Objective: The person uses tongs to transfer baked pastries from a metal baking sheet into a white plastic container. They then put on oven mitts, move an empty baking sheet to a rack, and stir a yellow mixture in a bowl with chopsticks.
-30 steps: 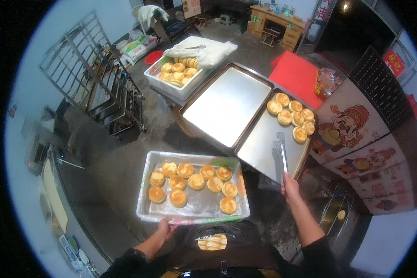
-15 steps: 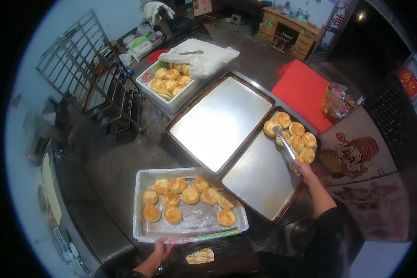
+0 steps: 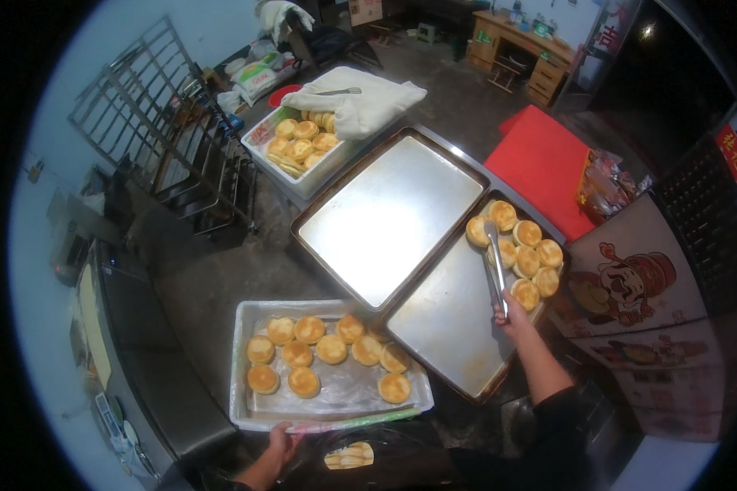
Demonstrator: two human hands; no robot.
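My right hand (image 3: 513, 319) is closed around metal tongs (image 3: 497, 260). Their tips rest among golden-brown round flatbreads (image 3: 526, 261) grouped at the far right end of a dark-rimmed baking tray (image 3: 446, 327); I cannot tell whether a bread is pinched. At the lower left, my left hand (image 3: 282, 442) grips the near rim of a white plastic-lined bin (image 3: 303, 414). Several similar flatbreads (image 3: 332, 349) lie spread out in that bin, mostly toward its far side.
A second baking tray (image 3: 393, 217) lies bare beside the first. Behind it stands a white bin (image 3: 303, 182) full of flatbreads, part covered by a white cloth (image 3: 368, 102). A red box (image 3: 540, 168) sits at the right, a metal rack (image 3: 172, 139) at the left.
My right hand and the tongs have shifted a little left and nearer to me, and the tongs now point more straight ahead. My left hand stays at the bin's rim.
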